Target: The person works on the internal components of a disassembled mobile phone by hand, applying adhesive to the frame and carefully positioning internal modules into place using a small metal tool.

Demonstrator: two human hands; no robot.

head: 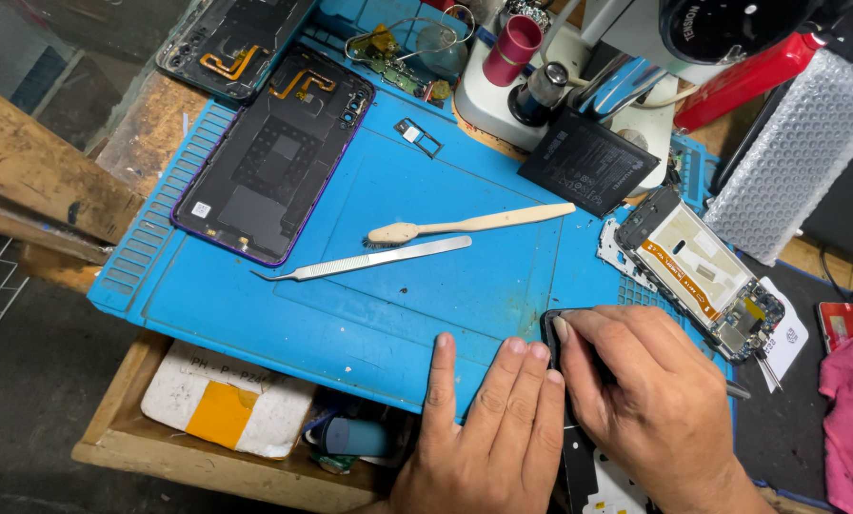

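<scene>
- One blue work mat (388, 314) covers the wooden counter (150, 124) and stretches away from my fingers.
- Two phone back covers lie well beyond my left hand: one with a purple rim (274, 157), one darker (231, 38) above it, partly out of view.
- My left hand (488, 428) lies flat, fingers (443, 366) stretched and close together, pressing at the mat's near edge and holding nothing.
- My right hand (655, 400) is curled over one dark phone piece (579, 447) just beside the left hand; thumb (567, 333) and fingers pinch its upper edge.
- One opened phone frame (698, 271) with exposed board sits just past my right hand.
- One black battery (588, 162) lies further off, near the one microscope base (512, 95).
- One toothbrush (469, 226) and one pair of steel tweezers (369, 260) rest side by side, beyond my left fingers.
- One small SIM tray (417, 136) lies farthest up the mat.
</scene>
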